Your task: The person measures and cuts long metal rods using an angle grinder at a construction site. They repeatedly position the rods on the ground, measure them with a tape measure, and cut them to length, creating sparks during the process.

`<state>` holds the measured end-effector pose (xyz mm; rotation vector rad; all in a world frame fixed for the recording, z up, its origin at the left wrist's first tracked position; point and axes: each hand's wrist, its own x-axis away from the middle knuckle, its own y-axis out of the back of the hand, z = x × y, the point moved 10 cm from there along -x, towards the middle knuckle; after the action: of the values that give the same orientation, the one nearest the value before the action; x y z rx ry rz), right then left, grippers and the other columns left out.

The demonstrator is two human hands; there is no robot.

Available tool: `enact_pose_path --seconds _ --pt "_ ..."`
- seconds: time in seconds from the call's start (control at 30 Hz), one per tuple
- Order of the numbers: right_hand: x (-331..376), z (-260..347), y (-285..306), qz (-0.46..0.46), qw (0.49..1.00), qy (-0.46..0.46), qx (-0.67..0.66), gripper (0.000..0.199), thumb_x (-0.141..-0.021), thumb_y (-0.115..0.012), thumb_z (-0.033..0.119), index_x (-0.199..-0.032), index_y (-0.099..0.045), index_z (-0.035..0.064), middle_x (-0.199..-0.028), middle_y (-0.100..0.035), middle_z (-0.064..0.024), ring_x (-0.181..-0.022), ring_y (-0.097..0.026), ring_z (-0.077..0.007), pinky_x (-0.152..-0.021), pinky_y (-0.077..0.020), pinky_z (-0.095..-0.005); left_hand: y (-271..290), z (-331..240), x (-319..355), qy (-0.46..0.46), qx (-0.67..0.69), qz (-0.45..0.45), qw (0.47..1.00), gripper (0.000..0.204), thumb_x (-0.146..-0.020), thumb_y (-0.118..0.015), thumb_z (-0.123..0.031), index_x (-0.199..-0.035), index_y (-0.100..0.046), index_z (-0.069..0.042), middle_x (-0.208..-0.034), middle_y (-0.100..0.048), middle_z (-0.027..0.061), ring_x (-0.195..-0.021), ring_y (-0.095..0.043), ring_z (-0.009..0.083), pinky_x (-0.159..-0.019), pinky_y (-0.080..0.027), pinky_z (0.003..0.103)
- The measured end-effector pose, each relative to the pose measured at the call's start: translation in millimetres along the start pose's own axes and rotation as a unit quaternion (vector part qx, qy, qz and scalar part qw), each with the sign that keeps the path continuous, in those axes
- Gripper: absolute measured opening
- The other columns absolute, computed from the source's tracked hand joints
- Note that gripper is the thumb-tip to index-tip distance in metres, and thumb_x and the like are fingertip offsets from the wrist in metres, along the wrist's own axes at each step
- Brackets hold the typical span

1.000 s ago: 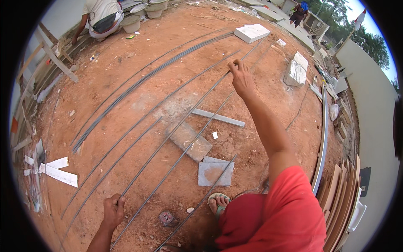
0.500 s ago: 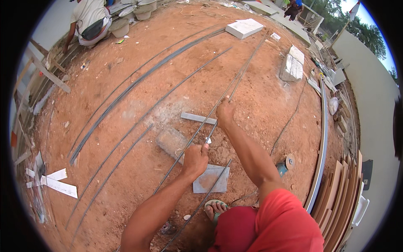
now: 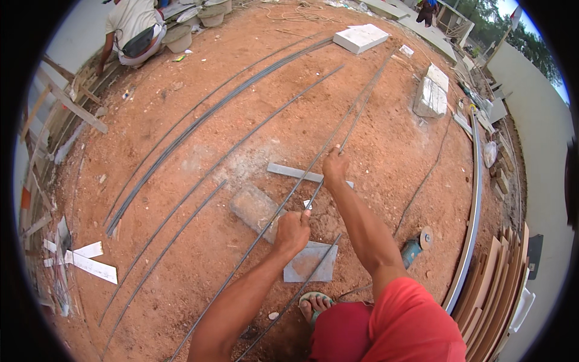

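A thin steel reinforcing rod (image 3: pixel 315 193) runs away from me over the red soil, held in both hands. My left hand (image 3: pixel 293 233) is closed around its near part, thumb along the top. Farther up, my right hand (image 3: pixel 335 165) grips the same rod. A second, longer rod (image 3: pixel 241 260) passes just left of my hands, close alongside the held one. Beneath them are a grey metal strip (image 3: pixel 286 171), a flat worn block (image 3: pixel 248 202) and a square metal plate (image 3: pixel 319 253). A shorter rod (image 3: pixel 301 288) crosses the plate near my sandalled foot.
Several more rods (image 3: pixel 175 145) lie to the left. An angle grinder (image 3: pixel 411 251) rests at right, its cord trailing. White blocks (image 3: pixel 360 38) lie farther off. A long metal profile (image 3: pixel 474 205) and stacked boards (image 3: pixel 491 277) line the right. A person (image 3: pixel 136 33) crouches far left.
The view has shifted slightly, so the ground appears farther right. Both hands keep their grip on the rod. More of the grinder shows beside my right arm.
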<state>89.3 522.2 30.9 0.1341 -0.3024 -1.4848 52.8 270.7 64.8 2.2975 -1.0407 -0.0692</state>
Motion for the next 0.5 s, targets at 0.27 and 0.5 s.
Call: enact_pose_path --seconds 0.27,0.5 --pt "-25.1 -18.9 -0.5 -0.027 1.000 -0.002 0.014 0.051 -0.105 -0.048 0.034 -0.085 -0.065 -0.0102 -0.087 -0.067 -0.0334 -0.084 -0.065 -0.0477 -0.078 -0.0466 -0.0550 -3.8 -11.0 -10.3 0.000 -0.001 0.021 1.000 0.048 -0.103 -0.058 -0.029 -0.074 -0.062 0.009 -0.072 -0.061 0.0316 -0.071 -0.062 0.0476 -0.070 -0.045 0.054" --pt "-72.9 -46.5 -6.3 0.039 0.987 0.021 0.151 0.045 -0.104 -0.053 0.037 -0.108 -0.063 -0.0065 -0.098 -0.069 -0.0275 -0.086 -0.067 -0.0376 -0.070 -0.0520 -0.0472 -4.6 -18.0 -4.9 -0.039 -0.042 0.061 0.997 0.033 -0.101 -0.061 -0.024 -0.099 -0.065 0.008 -0.091 -0.067 0.0305 -0.087 -0.065 0.0477 -0.082 -0.050 0.053"
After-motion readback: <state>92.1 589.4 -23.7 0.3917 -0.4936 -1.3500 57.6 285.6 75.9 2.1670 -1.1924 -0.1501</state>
